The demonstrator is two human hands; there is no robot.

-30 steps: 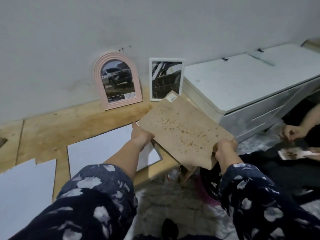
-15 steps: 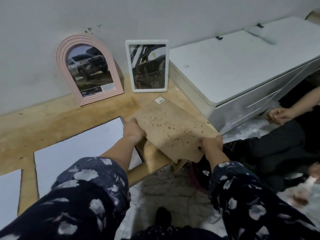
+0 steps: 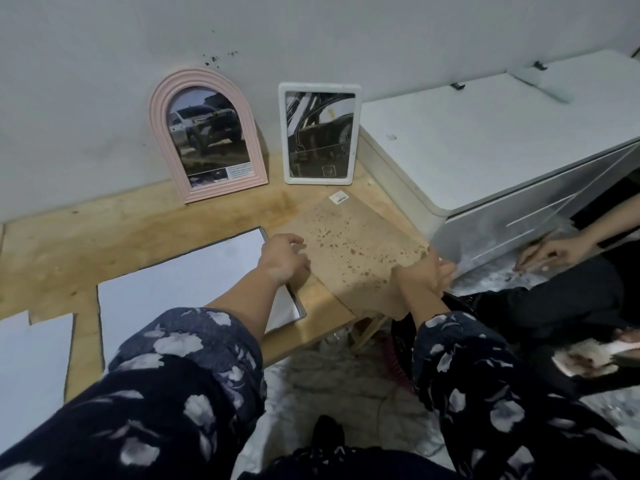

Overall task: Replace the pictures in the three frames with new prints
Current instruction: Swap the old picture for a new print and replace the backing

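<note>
Two frames lean on the wall: arched frame (image 3: 207,135) left of rectangular frame (image 3: 319,133); backing board (image 3: 353,251) lies before them, cabinet (image 3: 485,140) right.

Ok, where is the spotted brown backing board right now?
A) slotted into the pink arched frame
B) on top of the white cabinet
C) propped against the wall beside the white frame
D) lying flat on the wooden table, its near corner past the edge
D: the backing board lies flat on the table, with the right hand at its near corner, which overhangs the edge.

Sticker on backing board (image 3: 349,251), caption on arched-frame print (image 3: 211,140): both illegible.
</note>
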